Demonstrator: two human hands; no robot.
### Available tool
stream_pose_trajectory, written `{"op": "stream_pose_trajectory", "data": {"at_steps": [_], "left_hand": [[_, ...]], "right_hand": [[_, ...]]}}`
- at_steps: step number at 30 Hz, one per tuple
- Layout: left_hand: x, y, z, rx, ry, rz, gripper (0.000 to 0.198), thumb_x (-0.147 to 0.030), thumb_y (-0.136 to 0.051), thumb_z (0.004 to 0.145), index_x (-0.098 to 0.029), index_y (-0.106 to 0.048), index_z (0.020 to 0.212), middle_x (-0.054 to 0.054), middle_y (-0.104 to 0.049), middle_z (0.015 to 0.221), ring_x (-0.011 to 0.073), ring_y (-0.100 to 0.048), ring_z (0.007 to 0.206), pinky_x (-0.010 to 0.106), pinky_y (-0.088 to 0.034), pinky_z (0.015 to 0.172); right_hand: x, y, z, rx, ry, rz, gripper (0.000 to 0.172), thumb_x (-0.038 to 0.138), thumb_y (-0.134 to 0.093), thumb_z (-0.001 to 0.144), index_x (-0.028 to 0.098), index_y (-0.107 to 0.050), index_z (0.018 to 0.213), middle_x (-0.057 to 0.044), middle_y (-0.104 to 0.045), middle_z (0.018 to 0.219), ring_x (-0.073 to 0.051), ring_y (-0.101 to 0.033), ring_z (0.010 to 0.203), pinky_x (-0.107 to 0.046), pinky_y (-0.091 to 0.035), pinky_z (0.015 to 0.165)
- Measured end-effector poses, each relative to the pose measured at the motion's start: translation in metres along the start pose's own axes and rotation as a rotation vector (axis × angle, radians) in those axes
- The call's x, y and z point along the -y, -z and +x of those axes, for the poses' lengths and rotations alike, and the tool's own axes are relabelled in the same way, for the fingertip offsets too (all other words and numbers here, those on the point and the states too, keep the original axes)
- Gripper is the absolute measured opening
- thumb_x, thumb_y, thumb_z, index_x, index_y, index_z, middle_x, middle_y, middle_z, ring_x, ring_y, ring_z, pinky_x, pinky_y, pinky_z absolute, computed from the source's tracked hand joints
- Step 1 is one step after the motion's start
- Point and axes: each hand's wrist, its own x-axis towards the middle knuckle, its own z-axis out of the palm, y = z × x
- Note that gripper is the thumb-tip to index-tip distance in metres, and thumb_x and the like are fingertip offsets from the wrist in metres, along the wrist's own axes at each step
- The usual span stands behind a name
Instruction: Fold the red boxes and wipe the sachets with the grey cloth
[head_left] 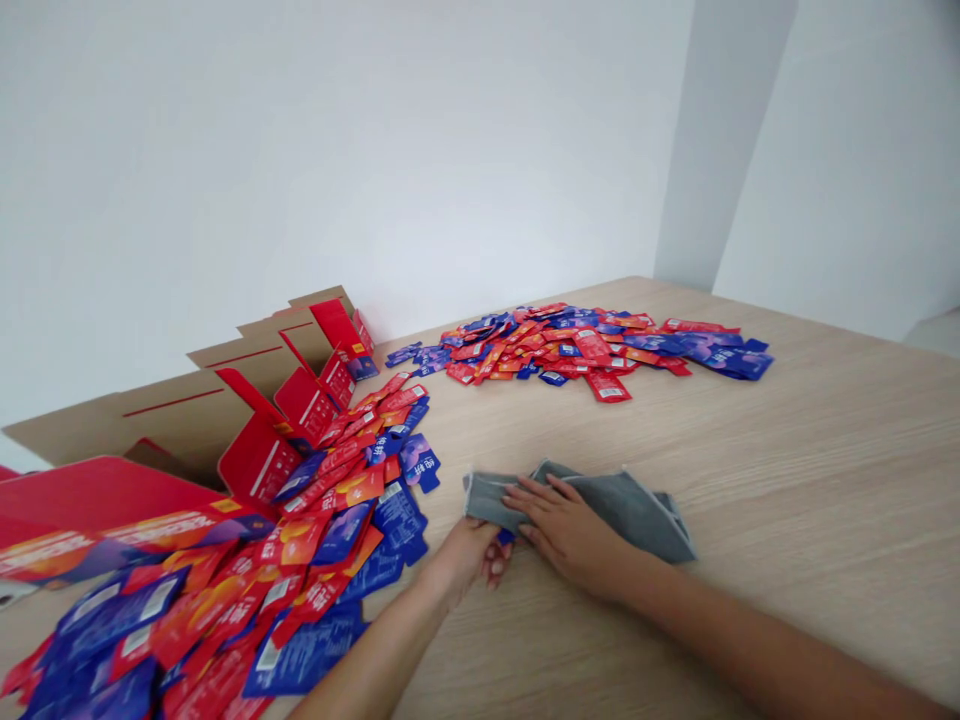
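Note:
A grey cloth (622, 505) with pale stitched edges lies folded and bunched near the front of the table. My right hand (562, 525) grips the cloth from above, its fingers laid across the folds. Beside it, my left hand (472, 555) is closed under the cloth's left end, with its fingers curled. A small corner of a blue packet (506, 537) shows at those fingers; the rest is covered by the cloth and the hand.
Red and blue packets (322, 530) lie heaped at the left, in front of open red cartons (262, 455) with brown insides. Another pile of packets (570, 345) spreads across the far side of the wooden table (810, 480), near a white wall (487, 150).

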Motion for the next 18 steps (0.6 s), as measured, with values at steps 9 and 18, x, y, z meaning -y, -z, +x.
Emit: {"op": "stream_pose_trajectory", "data": {"at_steps": [9, 18], "left_hand": [[-0.076, 0.054, -0.006, -0.401, -0.43, -0.224, 0.025, -0.027, -0.052, 0.08, -0.012, -0.055, 0.061, -0.003, -0.051, 0.046, 0.0062, -0.045, 0.037, 0.017, -0.04, 0.039], [-0.076, 0.016, 0.057, -0.378, -0.426, 0.009, 0.03, -0.029, -0.038, 0.091, -0.007, -0.056, 0.101, 0.009, -0.067, 0.08, 0.0122, -0.063, 0.063, 0.026, -0.053, 0.061]], "right_hand": [[-0.054, 0.009, 0.0, -0.072, -0.241, -0.261, 0.043, 0.027, -0.032, 0.092, 0.019, -0.048, 0.13, -0.007, -0.043, 0.139, -0.023, -0.034, 0.13, -0.049, -0.026, 0.104], [-0.027, 0.019, 0.002, -0.036, -0.182, -0.164, 0.042, 0.044, -0.035, 0.093, 0.027, -0.052, 0.127, -0.005, -0.047, 0.136, -0.027, -0.04, 0.124, -0.049, -0.033, 0.095]]}}
